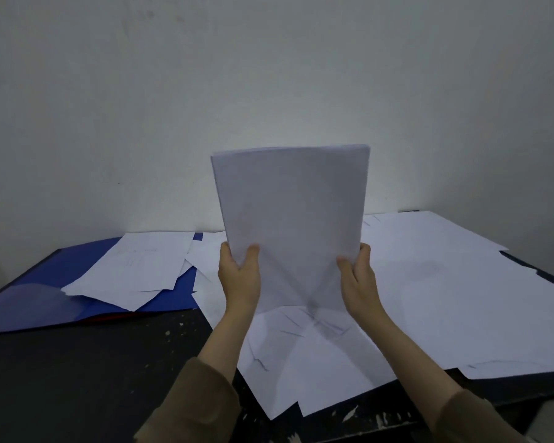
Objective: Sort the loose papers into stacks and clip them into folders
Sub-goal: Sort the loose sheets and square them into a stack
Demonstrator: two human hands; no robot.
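Both hands, left hand (238, 276) and right hand (358, 278), pinch the stack (290, 225) upright at its lower corners; she should tap its bottom edge square on the worktop (93, 362) before the folder (45, 282) at nine o'clock.

Left hand (239, 276), right hand (358, 278): seemingly pinching grip.

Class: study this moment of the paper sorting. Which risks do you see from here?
1. The stack of papers stands upright, gripped only at its lower edges by the left hand and right hand; sheets may slip or bow.
2. Loose papers overhang the table edge and could slide off.
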